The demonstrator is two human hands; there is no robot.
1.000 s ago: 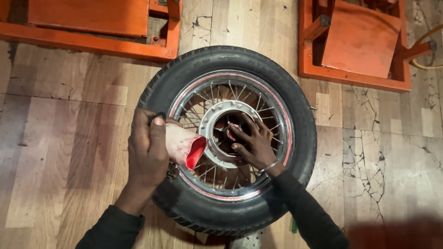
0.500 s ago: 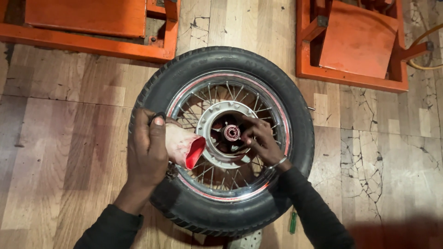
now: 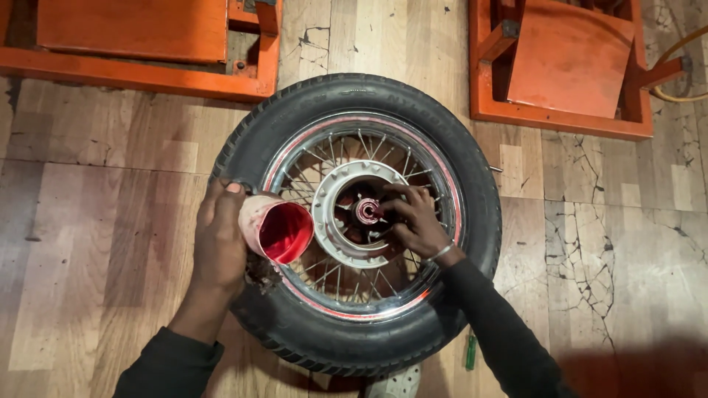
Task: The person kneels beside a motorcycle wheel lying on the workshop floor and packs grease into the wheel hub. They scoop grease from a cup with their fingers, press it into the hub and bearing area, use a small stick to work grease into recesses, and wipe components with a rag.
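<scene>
Head view shows the left hand (image 3: 221, 250) clenched around a red-lined cup (image 3: 276, 228) over the floor-laid spoked wheel (image 3: 354, 221), while right hand (image 3: 413, 217) fingertips pinch at its hub (image 3: 366, 211).

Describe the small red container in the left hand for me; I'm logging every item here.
The container is a small round tub, pale and smeared outside, coated deep red inside. It looks like plastic. It is tipped on its side, its open mouth facing the hub. No lid shows. The left hand grips it from behind, over the wheel's left rim. Dark grime clings just below it.
</scene>
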